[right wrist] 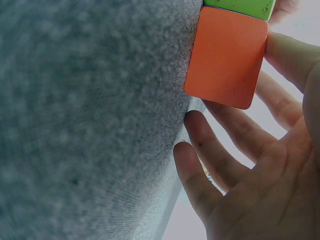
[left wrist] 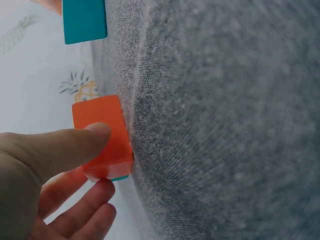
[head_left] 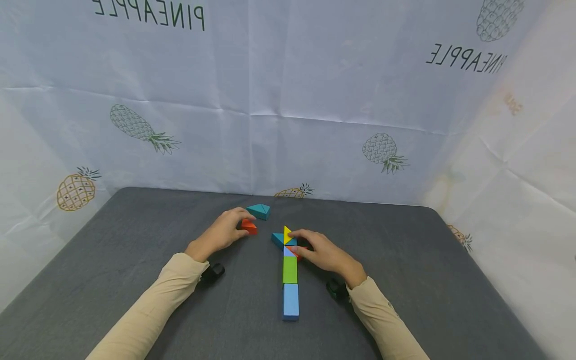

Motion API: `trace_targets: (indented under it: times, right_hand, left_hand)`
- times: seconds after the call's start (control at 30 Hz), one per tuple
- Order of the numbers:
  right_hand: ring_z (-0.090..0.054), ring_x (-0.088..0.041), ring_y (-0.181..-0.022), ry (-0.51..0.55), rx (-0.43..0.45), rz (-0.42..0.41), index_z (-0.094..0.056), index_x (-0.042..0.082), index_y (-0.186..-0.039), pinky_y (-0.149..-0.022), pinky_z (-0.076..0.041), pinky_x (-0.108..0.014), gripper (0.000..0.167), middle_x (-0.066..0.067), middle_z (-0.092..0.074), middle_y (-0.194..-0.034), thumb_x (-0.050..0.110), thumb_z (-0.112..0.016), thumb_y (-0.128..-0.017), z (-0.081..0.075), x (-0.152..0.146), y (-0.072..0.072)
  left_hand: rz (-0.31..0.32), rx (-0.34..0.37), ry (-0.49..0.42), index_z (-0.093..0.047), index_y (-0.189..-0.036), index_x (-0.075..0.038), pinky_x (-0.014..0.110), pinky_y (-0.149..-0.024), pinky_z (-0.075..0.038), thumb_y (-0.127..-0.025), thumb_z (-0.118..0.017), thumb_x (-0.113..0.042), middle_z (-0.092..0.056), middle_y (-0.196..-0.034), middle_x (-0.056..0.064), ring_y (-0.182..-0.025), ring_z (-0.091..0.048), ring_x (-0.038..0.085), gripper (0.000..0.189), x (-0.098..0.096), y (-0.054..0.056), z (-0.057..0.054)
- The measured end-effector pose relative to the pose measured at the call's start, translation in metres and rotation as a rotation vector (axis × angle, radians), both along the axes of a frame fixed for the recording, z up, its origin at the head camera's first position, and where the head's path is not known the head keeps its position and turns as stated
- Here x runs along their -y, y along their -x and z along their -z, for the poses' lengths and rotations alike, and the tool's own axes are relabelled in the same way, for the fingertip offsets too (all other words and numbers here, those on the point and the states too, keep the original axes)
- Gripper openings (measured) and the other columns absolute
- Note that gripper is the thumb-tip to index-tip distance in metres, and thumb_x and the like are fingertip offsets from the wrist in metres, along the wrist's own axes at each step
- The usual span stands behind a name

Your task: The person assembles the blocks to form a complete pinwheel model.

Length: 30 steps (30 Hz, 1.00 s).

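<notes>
My left hand [head_left: 225, 230] pinches an orange triangular block [left wrist: 102, 112], its thumb lying across the face. Just beyond it a teal triangular block [head_left: 259, 211] rests on the table. My right hand [head_left: 324, 252] reaches over the far end of a row of blocks. Its thumb and bent index finger span an orange-red block [right wrist: 227, 57], the index fingertip touching a yellow triangular block [head_left: 287, 236]. A blue triangular block [head_left: 278, 240] sits partly under the yellow one. Nearer me, a lavender triangle [head_left: 288, 251], a green block [head_left: 290, 270] and a light blue block [head_left: 291, 302] lie in line.
The dark grey table [head_left: 112, 300] has its far edge against a white cloth [head_left: 315, 150] printed with pineapples. Black straps with cameras are on both wrists, close above the tabletop.
</notes>
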State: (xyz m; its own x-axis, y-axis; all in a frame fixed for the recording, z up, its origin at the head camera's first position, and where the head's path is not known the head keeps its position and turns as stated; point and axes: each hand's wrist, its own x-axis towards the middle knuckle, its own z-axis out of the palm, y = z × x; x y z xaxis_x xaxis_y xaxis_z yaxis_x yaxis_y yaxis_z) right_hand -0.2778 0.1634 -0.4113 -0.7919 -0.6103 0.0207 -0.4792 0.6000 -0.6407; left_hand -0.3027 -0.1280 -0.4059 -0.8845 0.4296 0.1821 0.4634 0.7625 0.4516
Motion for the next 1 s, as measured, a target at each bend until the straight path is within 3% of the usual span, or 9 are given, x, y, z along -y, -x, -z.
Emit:
trace_targets:
  times: [0.33, 0.7, 1.0]
  right_hand:
    - [-0.052, -0.026, -0.131, -0.002, -0.003, 0.005, -0.052, 0.009, -0.142, -0.107, -0.044, -0.048, 0.042, -0.009, -0.054, -0.144, 0.021, -0.058, -0.102, -0.001, 0.0, -0.001]
    - [-0.053, -0.027, -0.13, 0.001, 0.004, -0.003, -0.052, 0.008, -0.142, -0.106, -0.045, -0.048, 0.042, -0.01, -0.054, -0.144, 0.021, -0.057, -0.102, -0.003, 0.0, -0.001]
    - [-0.053, -0.027, -0.13, 0.007, 0.007, -0.003, -0.052, 0.009, -0.142, -0.106, -0.045, -0.047, 0.043, -0.009, -0.054, -0.144, 0.022, -0.058, -0.102, -0.002, 0.0, -0.002]
  left_hand:
    - [-0.007, -0.003, 0.031, -0.07, -0.12, -0.001, 0.05, -0.097, -0.051, -0.087, -0.071, 0.004, -0.062, -0.127, 0.019, -0.115, -0.06, 0.037, 0.034, 0.0, -0.002, -0.002]
    - [-0.015, 0.068, 0.031, -0.07, -0.122, -0.005, 0.044, -0.089, -0.053, -0.088, -0.075, -0.009, -0.064, -0.12, 0.013, -0.104, -0.06, 0.027, 0.035, -0.001, -0.006, -0.006]
    - [-0.001, 0.081, 0.031, -0.071, -0.119, -0.006, 0.043, -0.087, -0.053, -0.086, -0.077, -0.011, -0.065, -0.114, 0.01, -0.1, -0.06, 0.025, 0.034, -0.005, -0.011, -0.01]
